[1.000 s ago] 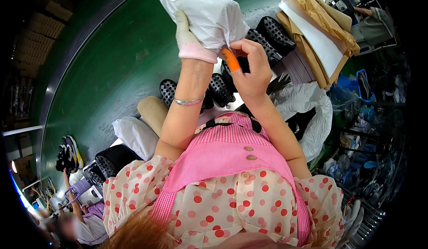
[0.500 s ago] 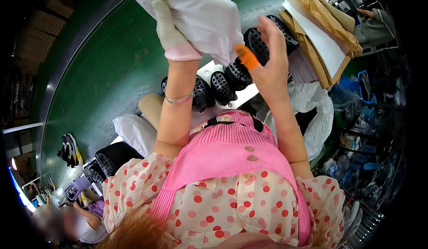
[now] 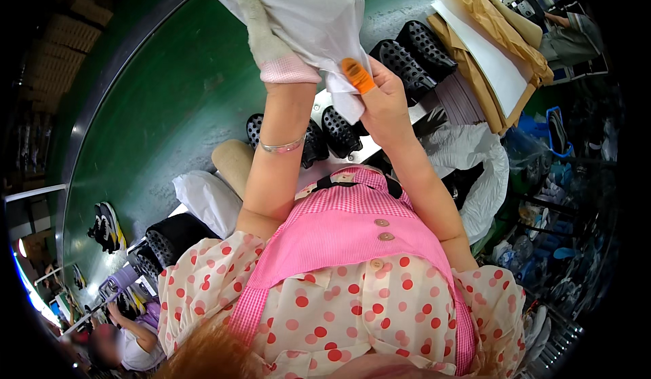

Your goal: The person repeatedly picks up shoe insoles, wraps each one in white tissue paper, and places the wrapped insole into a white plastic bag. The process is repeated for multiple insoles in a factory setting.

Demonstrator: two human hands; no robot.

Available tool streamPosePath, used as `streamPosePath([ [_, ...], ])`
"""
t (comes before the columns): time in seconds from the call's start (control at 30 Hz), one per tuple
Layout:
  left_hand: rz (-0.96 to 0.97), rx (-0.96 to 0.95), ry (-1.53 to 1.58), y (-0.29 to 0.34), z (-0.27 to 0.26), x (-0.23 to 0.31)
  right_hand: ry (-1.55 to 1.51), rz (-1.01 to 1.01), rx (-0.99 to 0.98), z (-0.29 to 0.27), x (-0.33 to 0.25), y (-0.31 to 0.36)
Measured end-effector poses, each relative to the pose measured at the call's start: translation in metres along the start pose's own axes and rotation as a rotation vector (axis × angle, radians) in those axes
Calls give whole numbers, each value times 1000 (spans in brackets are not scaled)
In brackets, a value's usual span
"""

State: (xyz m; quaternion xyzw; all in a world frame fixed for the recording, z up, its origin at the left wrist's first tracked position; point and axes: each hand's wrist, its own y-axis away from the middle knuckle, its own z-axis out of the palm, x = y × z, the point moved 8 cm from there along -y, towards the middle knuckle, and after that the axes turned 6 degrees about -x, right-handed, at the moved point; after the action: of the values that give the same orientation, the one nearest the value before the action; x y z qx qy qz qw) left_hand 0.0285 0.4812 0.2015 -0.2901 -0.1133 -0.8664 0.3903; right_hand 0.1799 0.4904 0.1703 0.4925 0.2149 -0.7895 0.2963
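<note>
My left hand (image 3: 266, 40), in a worn knit glove with a pink cuff, presses against a white bag-like wrap (image 3: 305, 12) held up near the top of the view. My right hand (image 3: 381, 101) is bare except for an orange finger cover (image 3: 357, 75) and pinches the wrap's lower edge. What the wrap contains is hidden. Below my hands, black perforated clogs (image 3: 339, 131) lie on a white table surface (image 3: 369, 149).
More black clogs (image 3: 415, 57) sit beside a stack of brown and white paper sheets (image 3: 491, 53) at the upper right. White plastic bags (image 3: 475, 162) lie to the right, another white bag (image 3: 210, 199) to the left. Green floor (image 3: 156, 107) spreads left. A person (image 3: 125, 342) sits at lower left.
Both hands have raised the white wrap higher and farther from my body. The right hand with the orange finger cover has moved along its lower edge.
</note>
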Motion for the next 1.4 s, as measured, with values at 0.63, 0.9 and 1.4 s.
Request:
streamPosePath([
  [0.63, -435, -462, 605, 22, 36, -19, 62, 61, 1, -4, -15, 0],
  [0.9, -249, -569, 412, 32, 47, -7, -118, 196, -33, -5, -8, 12],
  [1.4, -351, -526, 173, 42, 38, -27, -618, -180, -218, 14, -34, 14],
])
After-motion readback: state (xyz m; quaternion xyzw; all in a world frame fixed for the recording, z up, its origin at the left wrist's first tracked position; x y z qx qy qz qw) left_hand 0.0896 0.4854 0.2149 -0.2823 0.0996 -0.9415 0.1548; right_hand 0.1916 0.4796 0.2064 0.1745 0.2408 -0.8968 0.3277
